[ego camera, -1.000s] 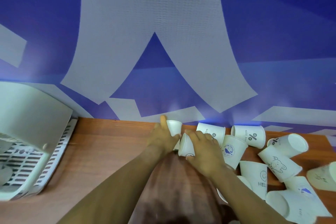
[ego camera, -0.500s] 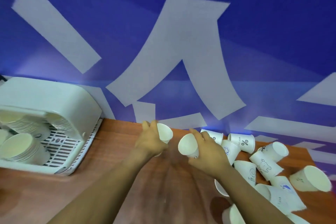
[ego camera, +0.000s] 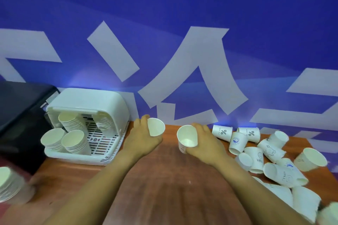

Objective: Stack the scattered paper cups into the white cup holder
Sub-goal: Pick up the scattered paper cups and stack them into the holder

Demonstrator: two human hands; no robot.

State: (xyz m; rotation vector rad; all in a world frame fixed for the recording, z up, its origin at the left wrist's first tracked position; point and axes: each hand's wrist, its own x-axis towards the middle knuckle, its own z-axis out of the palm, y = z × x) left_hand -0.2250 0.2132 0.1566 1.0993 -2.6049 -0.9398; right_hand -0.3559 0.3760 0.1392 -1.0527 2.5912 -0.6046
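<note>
Head view, places given relative to the white cup holder at the left of the wooden tabletop, against the blue wall.

Left hand just right of the holder, near its right wall, fingers curled round a paper cup; cup tipped, open mouth facing up and toward the camera, lifted clear of the tabletop, thumb along its far rim.

Right hand farther right of the holder, well apart from it, gripping a second cup (small print on its lower side, too blurred to read); mouth turned leftward and up, toward the holder's side, body of the cup wrapped by the palm and fingers. A clear gap between the two held cups, neither touching.

Inside the holder: four nested stacks of cups, two at the front of the slatted tray, two leaning under the hood behind.

Far right of the holder, past the right hand: scattered cups lying on their sides or upside down on the tabletop, many touching or overlapping, some printed with a percent sign, one with a bear drawing.

Left of the holder: a dark box-like thing. Below and left of the holder, at the frame edge: another blurred stack of cups.
</note>
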